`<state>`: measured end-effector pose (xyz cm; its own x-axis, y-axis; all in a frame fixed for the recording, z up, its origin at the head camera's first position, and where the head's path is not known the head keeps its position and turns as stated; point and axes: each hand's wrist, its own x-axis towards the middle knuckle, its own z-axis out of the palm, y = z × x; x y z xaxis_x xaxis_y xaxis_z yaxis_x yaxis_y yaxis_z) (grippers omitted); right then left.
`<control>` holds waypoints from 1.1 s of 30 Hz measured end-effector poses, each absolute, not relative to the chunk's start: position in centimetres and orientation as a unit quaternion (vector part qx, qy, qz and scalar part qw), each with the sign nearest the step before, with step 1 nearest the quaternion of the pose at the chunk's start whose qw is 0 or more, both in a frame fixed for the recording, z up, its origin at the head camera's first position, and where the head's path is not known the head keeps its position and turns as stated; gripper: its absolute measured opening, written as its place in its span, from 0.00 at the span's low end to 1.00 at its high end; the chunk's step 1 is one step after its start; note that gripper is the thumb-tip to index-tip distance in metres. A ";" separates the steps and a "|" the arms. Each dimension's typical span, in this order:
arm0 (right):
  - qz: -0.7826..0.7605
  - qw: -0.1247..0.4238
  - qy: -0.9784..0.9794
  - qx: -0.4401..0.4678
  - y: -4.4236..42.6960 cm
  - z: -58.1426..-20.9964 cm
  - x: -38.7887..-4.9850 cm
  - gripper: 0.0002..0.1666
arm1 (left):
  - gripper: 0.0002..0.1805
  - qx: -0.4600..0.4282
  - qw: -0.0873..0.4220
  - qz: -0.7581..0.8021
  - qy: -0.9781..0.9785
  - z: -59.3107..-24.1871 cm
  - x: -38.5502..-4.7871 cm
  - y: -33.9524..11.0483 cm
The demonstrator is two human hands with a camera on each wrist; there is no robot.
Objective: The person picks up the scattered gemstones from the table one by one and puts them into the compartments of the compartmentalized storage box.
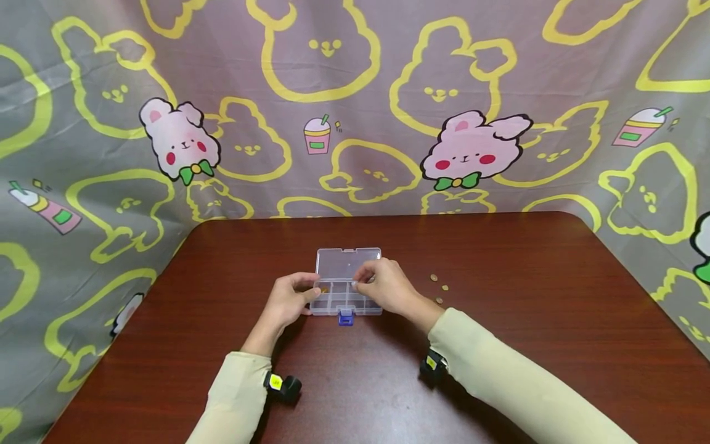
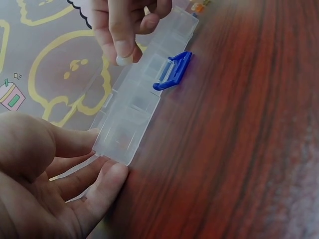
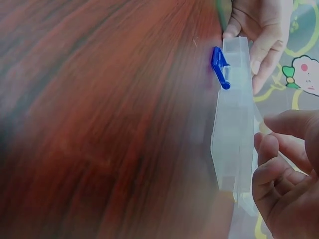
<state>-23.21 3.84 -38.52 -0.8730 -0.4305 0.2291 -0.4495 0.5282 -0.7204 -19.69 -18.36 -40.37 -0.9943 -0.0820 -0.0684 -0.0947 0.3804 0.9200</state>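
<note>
A clear compartment box with a blue latch lies on the table, its lid raised at the back. My left hand grips the box's left end; in the left wrist view thumb and fingers hold its end wall. Something small and yellowish is in the back left compartment. Over the box's right half, my right hand pinches a small whitish piece between thumb and fingers. The right wrist view shows my right hand beside the box, with the piece hidden.
Several small yellowish-brown pieces lie on the brown table to the right of the box. A patterned cloth hangs behind the table and along its sides.
</note>
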 end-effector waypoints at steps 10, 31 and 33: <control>0.417 0.006 -0.876 0.243 2.4 -38.6 -23.5 0.03 | 0.17 -0.051 -0.001 0.560 0.827 -40.6 -19.9 -18.4; 0.414 -0.001 -0.876 0.248 0.7 -38.4 -24.1 0.03 | 0.17 -0.051 0.002 0.568 0.821 -40.7 -19.8 -18.4; 0.412 -0.005 -0.877 0.248 0.7 -38.3 -24.1 0.03 | 0.17 -0.051 0.000 0.569 0.820 -40.7 -19.8 -18.4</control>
